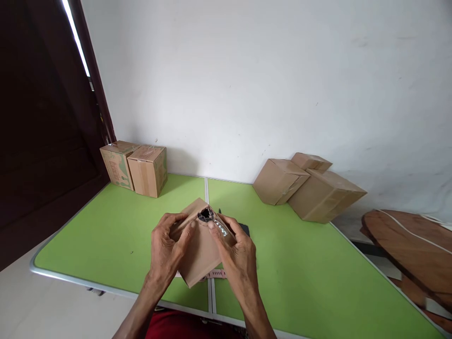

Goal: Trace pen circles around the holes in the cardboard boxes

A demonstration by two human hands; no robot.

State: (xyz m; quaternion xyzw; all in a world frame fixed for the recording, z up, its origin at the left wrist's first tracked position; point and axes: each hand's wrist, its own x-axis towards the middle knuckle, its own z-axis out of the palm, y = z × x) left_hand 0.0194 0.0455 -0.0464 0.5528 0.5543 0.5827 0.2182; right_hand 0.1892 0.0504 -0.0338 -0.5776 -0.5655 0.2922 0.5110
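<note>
A small brown cardboard box (202, 256) is tilted up between my two hands, above the green table. At its upper corner a ragged, dark-edged hole (205, 214) shows. My left hand (167, 247) is closed on the left side of the box, its thumb just below the hole. On the right side, my right hand (238, 252) grips the same box, thumb near the hole's lower edge. Shiny clear tape (221, 229) lies by the right thumb. Partly hidden beneath the box is a pink strap-like strip with slots (217, 273). Behind my right hand a dark flat object (244, 229) peeks out.
Two cardboard boxes (146, 172) stand at the back left of the green table (303, 278). Several more cardboard boxes (323, 195) lean together at the back right, near the white wall (247, 84). A brown wooden board (406, 249) with a white cable lies beyond the right edge.
</note>
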